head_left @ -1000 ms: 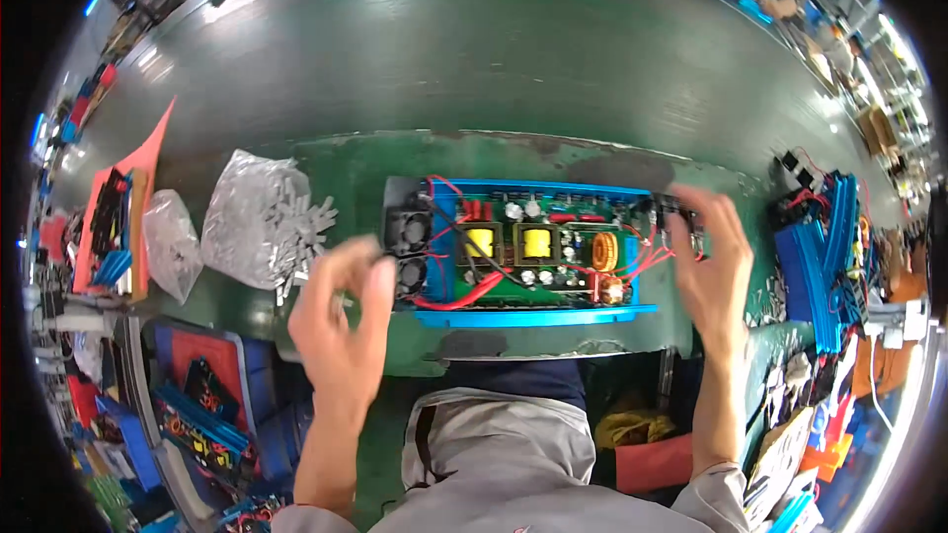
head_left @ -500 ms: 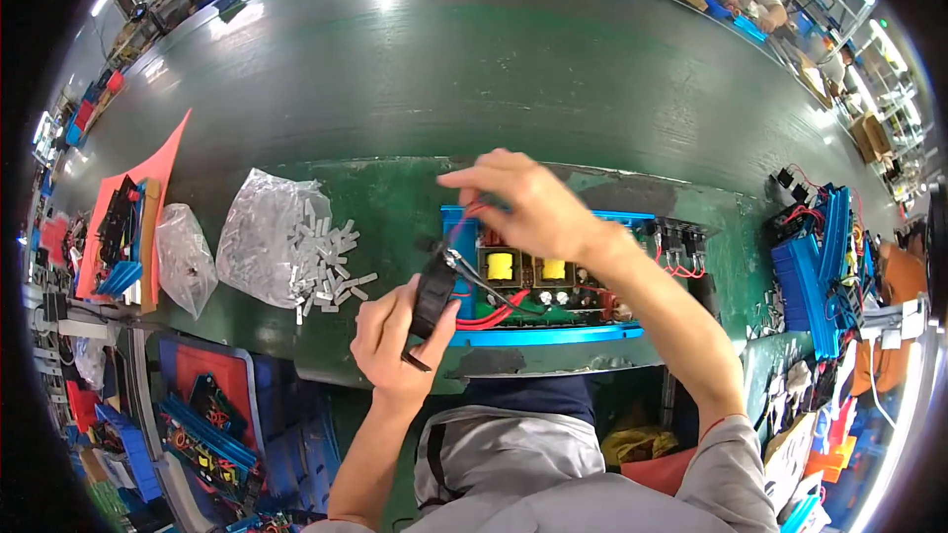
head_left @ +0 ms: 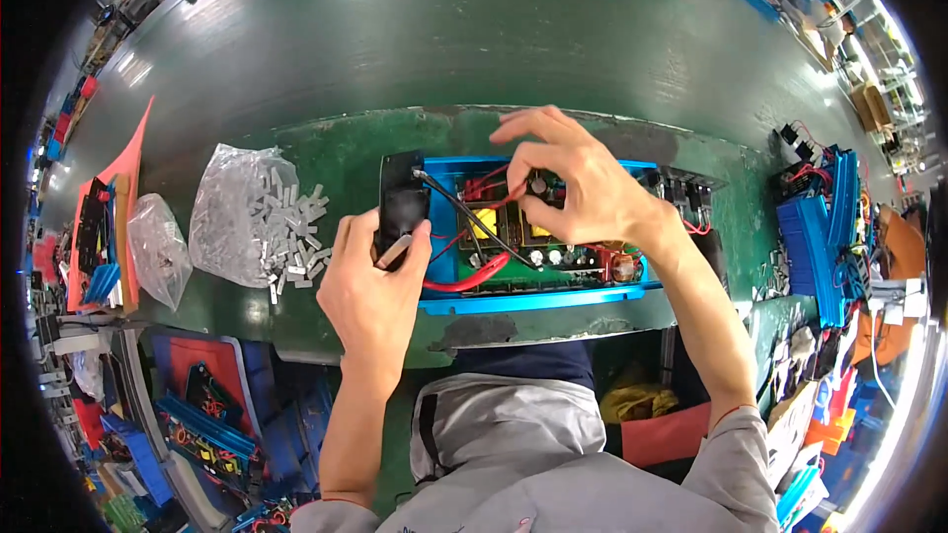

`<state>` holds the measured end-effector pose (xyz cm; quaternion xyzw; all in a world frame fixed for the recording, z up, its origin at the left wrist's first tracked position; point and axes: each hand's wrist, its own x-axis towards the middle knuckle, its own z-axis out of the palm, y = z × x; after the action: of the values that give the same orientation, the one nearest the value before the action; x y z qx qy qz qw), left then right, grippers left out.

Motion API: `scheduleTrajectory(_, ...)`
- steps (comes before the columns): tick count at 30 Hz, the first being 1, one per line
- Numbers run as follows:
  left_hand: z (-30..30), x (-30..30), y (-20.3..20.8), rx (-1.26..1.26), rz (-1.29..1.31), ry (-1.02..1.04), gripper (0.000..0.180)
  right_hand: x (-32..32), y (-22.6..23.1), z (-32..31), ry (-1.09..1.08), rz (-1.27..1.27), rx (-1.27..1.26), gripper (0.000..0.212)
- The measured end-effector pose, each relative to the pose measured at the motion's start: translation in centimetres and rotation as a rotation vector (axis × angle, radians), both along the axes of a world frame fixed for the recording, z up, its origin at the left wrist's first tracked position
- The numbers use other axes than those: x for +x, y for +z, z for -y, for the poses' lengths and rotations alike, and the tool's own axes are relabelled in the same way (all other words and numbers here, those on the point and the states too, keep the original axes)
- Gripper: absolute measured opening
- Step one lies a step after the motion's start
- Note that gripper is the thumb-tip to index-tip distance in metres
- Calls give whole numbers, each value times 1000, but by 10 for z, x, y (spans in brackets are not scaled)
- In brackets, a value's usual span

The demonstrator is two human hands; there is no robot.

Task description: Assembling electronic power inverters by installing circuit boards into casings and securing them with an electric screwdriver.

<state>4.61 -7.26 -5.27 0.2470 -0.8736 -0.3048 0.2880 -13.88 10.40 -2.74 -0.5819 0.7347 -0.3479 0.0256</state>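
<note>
My left hand grips a black end panel by its lower part, thumb on the near face. The panel stands tilted at the left end of an open blue metal housing. A black cable and thick red cables run from the panel side into the housing. Inside lies a circuit board with yellow-wrapped transformers. Over the board my right hand is closed, thumb and forefinger pinching a thin red wire. The wire's far end is hidden among the parts.
Left of the housing, small metal pieces spill from a clear plastic bag. Another clear bag lies beside a pink-lined box. More blue housings are stacked at the right. A green belt surface stretches beyond the bench.
My left hand has turned the black panel more upright at the housing's left end. My right hand has moved from above the panel to over the board. The whole view has shifted somewhat.
</note>
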Motion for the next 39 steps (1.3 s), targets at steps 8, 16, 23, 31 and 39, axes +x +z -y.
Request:
scheduleTrajectory(8,28,17,-9,241,57,-68,37,51,11,-53,-340,13,-62,31)
scheduleTrajectory(16,108,38,-35,-112,220,32,24,122,-40,-128,-768,-261,137,39)
scheduleTrajectory(23,129,48,-49,-19,232,37,19,86,-46,-123,-644,-300,63,33)
scheduleTrajectory(31,120,37,-34,-206,371,94,22,87,-38,-131,-668,-233,105,38)
scheduleTrajectory(39,83,49,-11,301,283,29,37,95,-59,-141,-928,263,-42,51)
